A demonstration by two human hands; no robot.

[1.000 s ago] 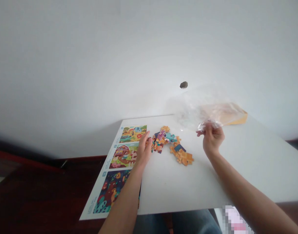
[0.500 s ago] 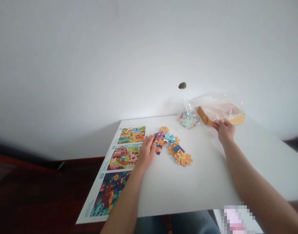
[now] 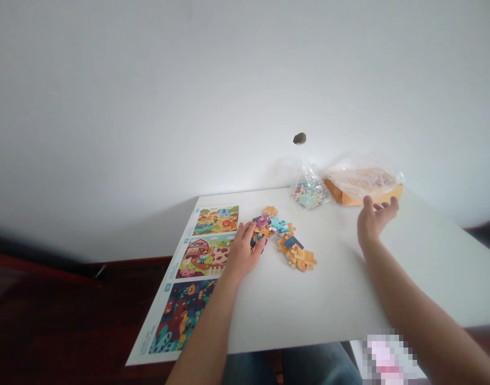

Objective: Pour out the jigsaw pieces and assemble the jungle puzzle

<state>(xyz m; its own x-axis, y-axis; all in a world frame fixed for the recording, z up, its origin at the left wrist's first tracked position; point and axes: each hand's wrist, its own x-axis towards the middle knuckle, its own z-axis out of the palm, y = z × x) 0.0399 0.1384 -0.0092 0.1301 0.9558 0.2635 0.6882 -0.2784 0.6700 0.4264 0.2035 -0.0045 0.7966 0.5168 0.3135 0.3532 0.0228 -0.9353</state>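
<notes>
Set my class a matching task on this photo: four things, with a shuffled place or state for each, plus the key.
1. Picture sheet
2. Left hand
3. Right hand
4. Orange box

A. Partly covered by clear plastic
B. Fingers at the loose puzzle pieces
C. Along the table's left side
D. Fingers spread, holding nothing

Pairs: 1-C, 2-B, 3-D, 4-A

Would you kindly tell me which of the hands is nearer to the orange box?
Right. The right hand is just in front of the orange box; the left hand is farther left, at the puzzle pieces.
</notes>
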